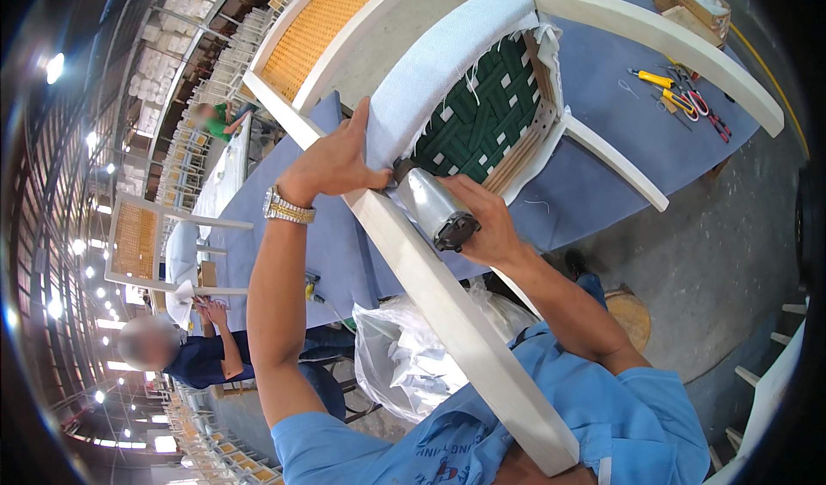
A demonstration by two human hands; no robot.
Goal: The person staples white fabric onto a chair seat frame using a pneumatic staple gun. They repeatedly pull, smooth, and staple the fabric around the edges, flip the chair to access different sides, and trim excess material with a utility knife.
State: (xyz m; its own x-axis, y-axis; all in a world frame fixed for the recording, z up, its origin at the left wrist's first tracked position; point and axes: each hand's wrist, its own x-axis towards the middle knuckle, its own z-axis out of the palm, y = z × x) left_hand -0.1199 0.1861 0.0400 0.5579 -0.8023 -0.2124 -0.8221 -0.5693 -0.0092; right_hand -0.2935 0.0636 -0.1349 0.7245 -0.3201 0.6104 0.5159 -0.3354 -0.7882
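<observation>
A pale wooden chair lies tipped on the blue-covered table with its seat underside facing me. White fabric wraps the seat, its frayed edge folded over dark green woven webbing. My left hand, a watch on its wrist, grips the seat's near corner, thumb pressed by the fabric edge. My right hand is closed around a silver and black staple gun, whose nose sits against that corner near my left thumb. Its handle is mostly hidden by my fingers. A pale chair leg runs from the corner toward my chest.
Cutters and yellow-handled tools lie on the blue table cover at right. A cardboard box stands at the far right. Below the table is a clear plastic bag of white scraps. At left, a co-worker handles another chair.
</observation>
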